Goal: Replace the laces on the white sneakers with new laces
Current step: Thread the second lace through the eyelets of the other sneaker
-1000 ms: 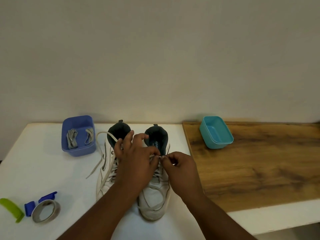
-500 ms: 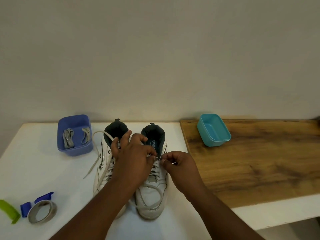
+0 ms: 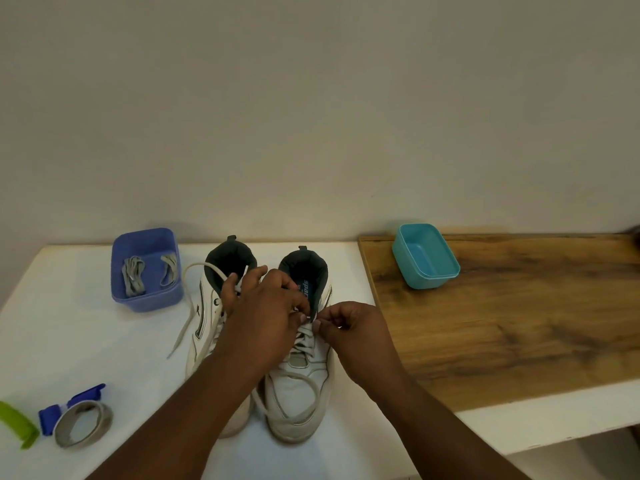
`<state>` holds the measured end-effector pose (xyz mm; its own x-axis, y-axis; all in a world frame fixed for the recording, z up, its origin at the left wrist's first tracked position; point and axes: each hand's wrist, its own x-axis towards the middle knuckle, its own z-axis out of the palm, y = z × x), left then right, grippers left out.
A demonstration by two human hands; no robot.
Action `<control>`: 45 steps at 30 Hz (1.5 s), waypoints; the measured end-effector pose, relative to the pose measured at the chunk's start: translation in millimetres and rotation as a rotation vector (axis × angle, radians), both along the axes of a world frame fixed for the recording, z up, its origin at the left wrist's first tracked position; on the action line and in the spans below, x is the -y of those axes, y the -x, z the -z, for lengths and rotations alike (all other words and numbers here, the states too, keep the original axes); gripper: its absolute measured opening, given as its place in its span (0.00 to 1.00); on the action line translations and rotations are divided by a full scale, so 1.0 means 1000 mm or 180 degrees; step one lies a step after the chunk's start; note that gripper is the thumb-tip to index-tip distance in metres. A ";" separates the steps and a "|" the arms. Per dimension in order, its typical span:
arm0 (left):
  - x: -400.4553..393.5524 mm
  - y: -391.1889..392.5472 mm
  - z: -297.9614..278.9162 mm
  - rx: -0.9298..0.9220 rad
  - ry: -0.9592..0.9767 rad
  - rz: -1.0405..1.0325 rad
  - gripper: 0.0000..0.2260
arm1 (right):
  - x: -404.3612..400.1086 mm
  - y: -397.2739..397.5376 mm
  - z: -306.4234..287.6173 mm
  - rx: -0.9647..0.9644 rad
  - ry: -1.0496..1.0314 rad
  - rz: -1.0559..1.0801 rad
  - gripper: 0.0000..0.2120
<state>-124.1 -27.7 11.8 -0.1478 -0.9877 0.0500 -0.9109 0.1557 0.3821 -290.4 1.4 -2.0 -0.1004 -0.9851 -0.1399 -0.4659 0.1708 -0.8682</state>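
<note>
I'm unlacing the right sneaker [image 3: 298, 372] on the desk [image 3: 86, 341], left hand [image 3: 266, 317] and right hand [image 3: 353, 327] both pinching its old lace [image 3: 304, 336] near the top eyelets; next, pulling it free.
</note>
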 end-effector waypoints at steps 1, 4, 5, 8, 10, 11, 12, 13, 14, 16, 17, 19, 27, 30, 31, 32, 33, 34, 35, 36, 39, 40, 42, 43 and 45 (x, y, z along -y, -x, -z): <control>-0.001 -0.001 0.000 0.0029 0.0003 -0.0013 0.04 | 0.000 -0.001 0.000 -0.0011 0.0002 -0.0021 0.03; -0.003 0.001 -0.002 0.0041 0.0058 -0.0069 0.04 | -0.002 -0.003 -0.003 -0.0173 0.0058 -0.0038 0.03; -0.003 0.002 -0.002 0.0014 0.0058 -0.0084 0.05 | -0.003 -0.005 -0.005 -0.0241 0.0065 -0.0005 0.06; -0.001 0.001 0.001 -0.0090 0.0042 -0.0065 0.04 | -0.006 -0.011 -0.010 -0.0629 0.0074 0.0155 0.12; 0.001 -0.001 0.004 -0.0244 0.0095 -0.0033 0.03 | -0.008 -0.013 -0.010 -0.0742 0.0160 0.0213 0.10; 0.001 -0.002 0.004 -0.0325 0.0097 -0.0032 0.02 | -0.008 -0.014 -0.011 -0.0726 0.0174 0.0217 0.08; 0.001 -0.002 0.004 -0.0389 0.0084 -0.0035 0.01 | -0.008 -0.013 -0.012 -0.0690 0.0168 0.0197 0.07; 0.001 -0.002 0.004 -0.0425 0.0074 -0.0044 0.01 | -0.007 -0.013 -0.012 -0.0625 0.0145 0.0167 0.07; 0.002 -0.002 0.003 -0.0427 0.0082 -0.0057 0.01 | -0.006 -0.013 -0.012 -0.0529 0.0114 0.0147 0.08; 0.001 0.000 0.003 -0.0370 0.0094 -0.0097 0.01 | -0.005 -0.011 -0.012 -0.0277 0.0050 0.0151 0.09; 0.001 0.000 0.003 -0.0349 0.0099 -0.0114 0.01 | -0.005 -0.011 -0.011 -0.0179 0.0029 0.0157 0.09; 0.000 0.001 0.004 -0.0335 0.0078 -0.0119 0.02 | -0.006 -0.010 -0.009 -0.0106 0.0039 0.0141 0.07; -0.004 -0.003 0.004 0.0028 0.0089 0.0191 0.09 | -0.001 0.000 -0.009 -0.0528 0.0089 -0.0272 0.05; -0.007 -0.008 0.000 0.0048 0.0045 0.0378 0.17 | -0.003 0.000 -0.008 -0.0537 0.0206 -0.0194 0.08; -0.007 -0.011 -0.001 0.0043 0.0045 0.0433 0.20 | -0.002 0.000 -0.012 -0.0350 0.0200 -0.0011 0.09; -0.008 -0.013 -0.002 0.0040 0.0056 0.0481 0.21 | 0.000 0.001 -0.018 -0.0009 0.0218 0.0314 0.09; -0.008 -0.015 -0.004 0.0040 0.0058 0.0520 0.22 | 0.002 0.003 -0.027 0.0544 0.0275 0.0777 0.08; -0.009 -0.017 -0.005 0.0056 0.0047 0.0558 0.24 | 0.005 0.006 -0.040 0.1288 0.0400 0.1303 0.07; -0.010 -0.019 -0.005 0.0098 0.0026 0.0590 0.26 | 0.007 0.011 -0.055 0.2053 0.0651 0.1791 0.06; -0.010 -0.019 -0.006 0.0154 0.0014 0.0624 0.28 | 0.006 0.017 -0.070 0.2648 0.1037 0.2162 0.05; -0.011 -0.018 -0.009 0.0232 -0.0013 0.0646 0.32 | 0.000 0.030 -0.095 0.2412 0.2451 0.2051 0.05; -0.012 -0.018 -0.011 0.0218 -0.0029 0.0629 0.34 | -0.002 0.032 -0.094 0.1502 0.2755 0.1719 0.07; -0.012 -0.017 -0.013 0.0235 -0.0059 0.0629 0.36 | -0.004 0.032 -0.078 -0.0577 0.2525 0.0885 0.11; -0.012 -0.017 -0.013 0.0269 -0.0068 0.0642 0.37 | -0.004 0.030 -0.066 -0.1261 0.2056 0.0366 0.12; -0.012 -0.016 -0.012 0.0309 -0.0055 0.0652 0.37 | -0.003 0.021 -0.038 -0.1841 0.1283 -0.0488 0.10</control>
<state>-107.8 -15.4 24.2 -0.3488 -0.9371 0.0090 -0.8936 0.3355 0.2983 -311.0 4.4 35.8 0.0949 -0.9578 0.2713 -0.8630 -0.2150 -0.4571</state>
